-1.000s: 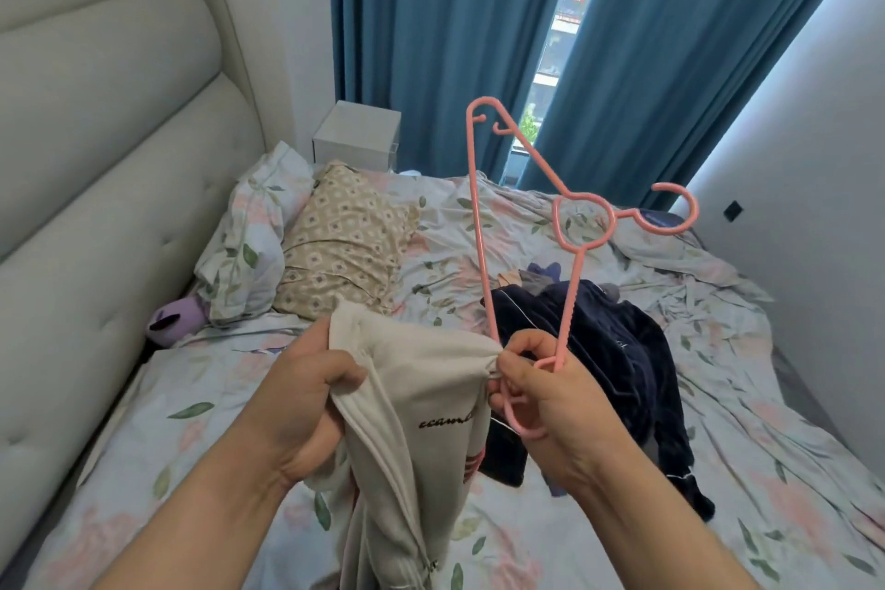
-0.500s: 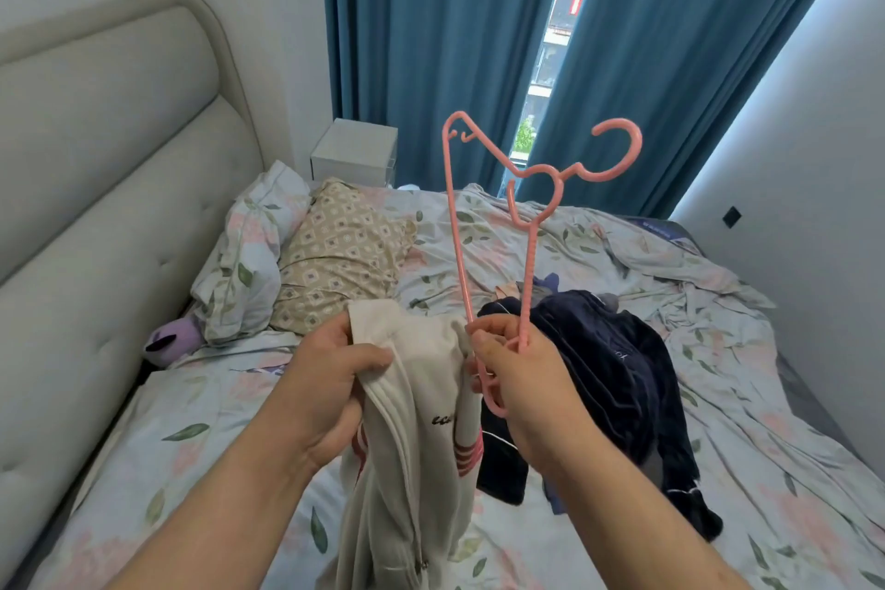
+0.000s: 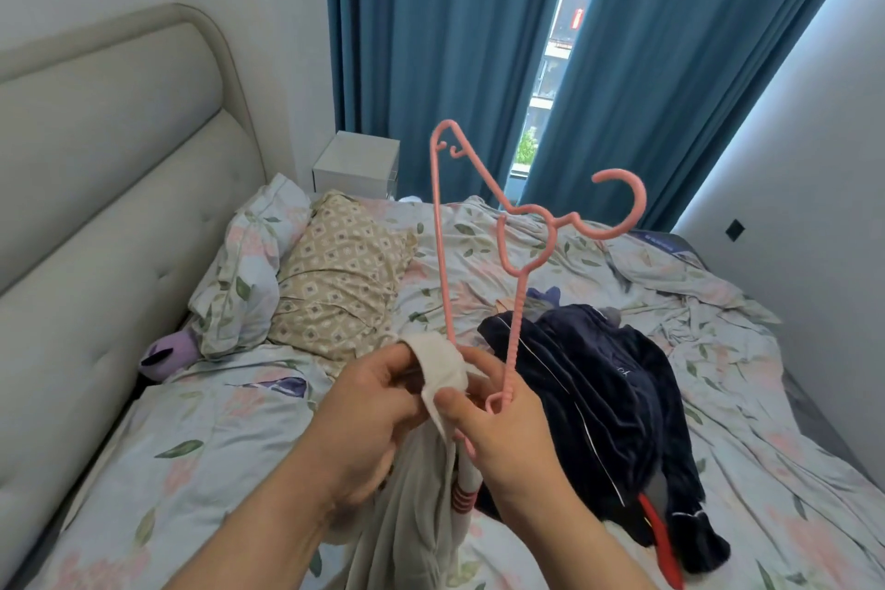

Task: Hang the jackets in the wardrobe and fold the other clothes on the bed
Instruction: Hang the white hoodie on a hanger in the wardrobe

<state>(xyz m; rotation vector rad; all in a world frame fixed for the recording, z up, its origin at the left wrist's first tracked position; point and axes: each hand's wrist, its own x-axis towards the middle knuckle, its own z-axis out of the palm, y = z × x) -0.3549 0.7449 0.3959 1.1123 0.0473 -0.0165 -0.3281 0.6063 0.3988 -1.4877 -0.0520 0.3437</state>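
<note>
The left hand (image 3: 368, 402) grips the soft, limp cream jacket (image 3: 443, 367) with curled fingers, while the right hand (image 3: 503, 426) pinches the seemingly light, stiff hanger (image 3: 438, 230).

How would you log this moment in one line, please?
left hand: grips cream jacket | right hand: holds pink hanger | dark clothes: heaped on bed

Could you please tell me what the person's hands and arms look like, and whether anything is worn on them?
Both arms are bare as far as the picture shows: no sleeve covers the left forearm or the right forearm. The left hand and the right hand wear no gloves, and no ring, watch or bracelet shows on the visible fingers or wrists.
</note>
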